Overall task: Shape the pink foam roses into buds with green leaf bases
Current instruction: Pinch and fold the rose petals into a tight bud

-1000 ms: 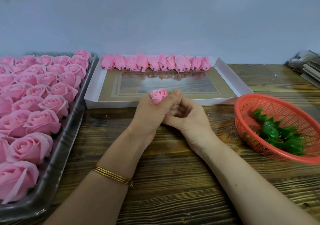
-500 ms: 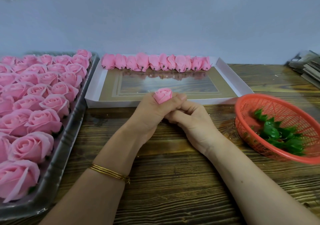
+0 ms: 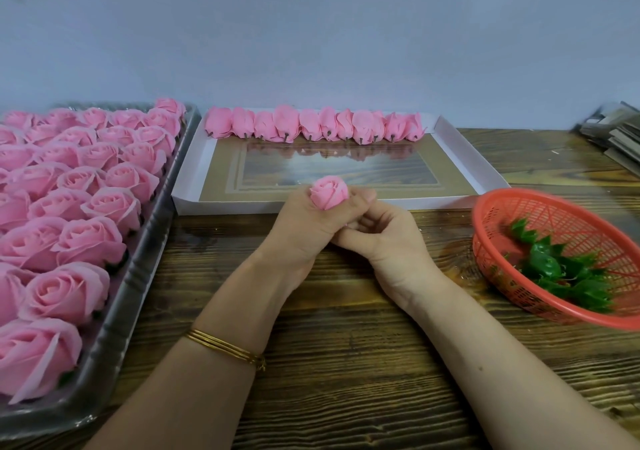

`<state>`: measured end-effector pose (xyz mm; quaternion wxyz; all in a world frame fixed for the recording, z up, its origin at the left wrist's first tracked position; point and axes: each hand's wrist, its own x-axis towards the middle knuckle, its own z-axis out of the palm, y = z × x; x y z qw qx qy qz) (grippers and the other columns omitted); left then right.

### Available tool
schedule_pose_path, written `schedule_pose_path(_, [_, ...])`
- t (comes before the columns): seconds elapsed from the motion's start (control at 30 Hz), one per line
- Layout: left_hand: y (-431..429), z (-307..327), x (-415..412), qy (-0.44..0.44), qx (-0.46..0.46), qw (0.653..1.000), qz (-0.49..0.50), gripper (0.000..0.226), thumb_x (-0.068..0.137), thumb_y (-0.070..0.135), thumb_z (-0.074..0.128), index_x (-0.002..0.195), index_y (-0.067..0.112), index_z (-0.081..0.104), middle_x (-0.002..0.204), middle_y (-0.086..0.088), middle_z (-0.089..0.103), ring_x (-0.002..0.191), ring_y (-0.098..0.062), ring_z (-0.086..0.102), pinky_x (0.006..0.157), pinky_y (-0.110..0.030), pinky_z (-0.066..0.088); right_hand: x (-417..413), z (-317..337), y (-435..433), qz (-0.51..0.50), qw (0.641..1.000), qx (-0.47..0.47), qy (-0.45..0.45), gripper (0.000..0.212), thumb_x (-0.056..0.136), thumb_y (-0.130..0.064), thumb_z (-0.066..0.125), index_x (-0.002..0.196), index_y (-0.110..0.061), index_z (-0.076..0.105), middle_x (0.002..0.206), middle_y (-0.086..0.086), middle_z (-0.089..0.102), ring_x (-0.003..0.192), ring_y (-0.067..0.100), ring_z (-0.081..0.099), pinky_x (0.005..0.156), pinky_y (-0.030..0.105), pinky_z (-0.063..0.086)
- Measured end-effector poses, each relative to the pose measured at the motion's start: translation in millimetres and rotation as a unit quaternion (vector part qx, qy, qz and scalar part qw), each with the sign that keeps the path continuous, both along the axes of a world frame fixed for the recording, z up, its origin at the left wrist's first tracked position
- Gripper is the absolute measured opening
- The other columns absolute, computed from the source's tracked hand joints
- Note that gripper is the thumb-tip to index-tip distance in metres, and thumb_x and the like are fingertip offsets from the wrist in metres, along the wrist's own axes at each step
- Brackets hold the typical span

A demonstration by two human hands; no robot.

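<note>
1. While both forearms reach in over the wooden worktop [image 3: 346,380], a gold bangle [image 3: 225,347] sits on the left wrist.
2. Left hand [image 3: 304,235]: grip closed round a pink foam bud [image 3: 328,193]. The bud's top pokes up above thumb and forefinger, held above the worktop near the front edge of the white box.
3. Right hand [image 3: 388,241]: fingers curled, pressed against the left hand just below the bud. Cannot tell whether this grip pinches the bud's base.
4. Left side: grey tray [image 3: 138,276] packed with open pink roses [image 3: 69,290] in rows.
5. Right side: red plastic basket [image 3: 519,193], tilted, with green leaf bases [image 3: 554,269] piled inside.
6. Beyond the hands: shallow white box [image 3: 467,155], with a row of finished buds [image 3: 311,127] lying side by side along its far wall.
7. Far right: stack of flat grey items [image 3: 613,134], blurred.
</note>
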<state>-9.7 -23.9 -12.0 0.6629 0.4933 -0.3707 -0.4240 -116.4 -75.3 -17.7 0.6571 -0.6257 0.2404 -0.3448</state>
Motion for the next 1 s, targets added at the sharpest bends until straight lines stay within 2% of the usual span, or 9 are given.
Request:
schedule_pose_path(0.07, [3,4,2,-0.011,0.012,1.000,-0.023,0.034,0.070,0.027,0.075,0.093,0.002,0.072,0.096,-0.024,0.070,0.089,-0.024,0.067,0.088,-0.037,0.057,-1,2,-1,0.036,0.999,0.019,-0.009,0.028,0.077,0.016,0.066,0.094,-0.005,0.071,0.092,0.021,0.067,0.088,0.023,0.061,0.090,0.035,0.050])
schedule_pose_path(0.17, [7,9,2,-0.035,0.019,0.999,-0.035,0.038,0.070,0.028,0.073,0.095,-0.001,0.070,0.111,-0.032,0.064,0.092,-0.024,0.064,0.094,-0.044,0.052,-2,2,-3,0.078,0.996,0.045,-0.021,0.021,0.069,0.006,0.065,0.082,-0.008,0.072,0.079,0.010,0.069,0.078,0.015,0.064,0.079,0.025,0.052])
schedule_pose_path(0.27, [7,9,-1,-0.043,0.019,0.999,-0.013,0.033,0.079,0.023,0.071,0.096,-0.006,0.068,0.104,-0.036,0.063,0.090,-0.027,0.059,0.090,-0.048,0.049,-3,2,-5,0.088,0.994,0.062,-0.022,0.019,0.065,0.004,0.062,0.074,-0.009,0.072,0.070,0.006,0.066,0.071,0.013,0.061,0.075,0.025,0.050])
schedule_pose_path(0.37, [5,5,-4,-0.058,0.012,0.998,0.022,0.008,0.089,0.013,0.068,0.088,0.008,0.073,0.085,-0.015,0.066,0.081,-0.022,0.060,0.077,-0.040,0.049,-3,5,-7,0.083,0.992,0.095,-0.027,0.035,0.062,-0.001,0.052,0.088,-0.005,0.074,0.083,0.011,0.066,0.077,0.017,0.056,0.073,0.026,0.045])
schedule_pose_path(0.47, [2,1,-5,-0.104,0.003,0.992,0.070,0.009,0.086,0.009,0.072,0.083,0.018,0.073,0.075,0.008,0.071,0.071,-0.004,0.065,0.066,-0.023,0.053,-5,8,-8,0.037,0.989,0.139,-0.037,0.041,0.063,-0.013,0.055,0.098,-0.004,0.074,0.095,0.016,0.064,0.087,0.023,0.054,0.073,0.027,0.046])
schedule_pose_path(0.63, [0,-2,-8,-0.250,0.033,0.955,0.154,0.028,0.078,0.017,0.080,0.071,0.027,0.055,0.078,0.001,0.061,0.061,0.006,0.055,0.054,-0.010,0.041,-5,9,-7,-0.024,0.991,0.127,-0.037,0.033,0.073,-0.026,0.068,0.094,-0.002,0.061,0.086,0.014,0.063,0.078,0.018,0.061,0.064,0.023,0.051])
schedule_pose_path(0.83, [3,-4,-7,-0.322,0.011,0.939,0.123,0.009,0.083,0.014,0.075,0.079,0.022,0.073,0.074,0.005,0.072,0.073,-0.007,0.067,0.065,-0.027,0.053,-2,9,-1,-0.046,0.992,0.115,-0.030,0.048,0.067,-0.024,0.083,0.101,0.003,0.061,0.096,0.028,0.061,0.090,0.032,0.061,0.093,0.054,0.048])
schedule_pose_path(0.9, [3,-5,-8,-0.325,0.008,0.938,0.123,0.004,0.083,0.015,0.074,0.083,0.019,0.075,0.078,0.003,0.073,0.076,-0.010,0.068,0.068,-0.031,0.055,-2,9,-1,-0.052,0.992,0.116,-0.028,0.050,0.066,-0.022,0.084,0.101,0.005,0.062,0.097,0.030,0.063,0.090,0.033,0.063,0.098,0.055,0.046])
schedule_pose_path(1.0, [3,-5,-7,-0.323,-0.002,0.938,0.123,0.022,0.083,0.014,0.074,0.078,0.035,0.071,0.073,0.012,0.071,0.072,-0.004,0.066,0.063,-0.019,0.051,-2,7,-3,-0.053,0.992,0.115,-0.028,0.048,0.067,-0.023,0.078,0.100,0.008,0.064,0.097,0.030,0.067,0.089,0.032,0.065,0.097,0.052,0.049])
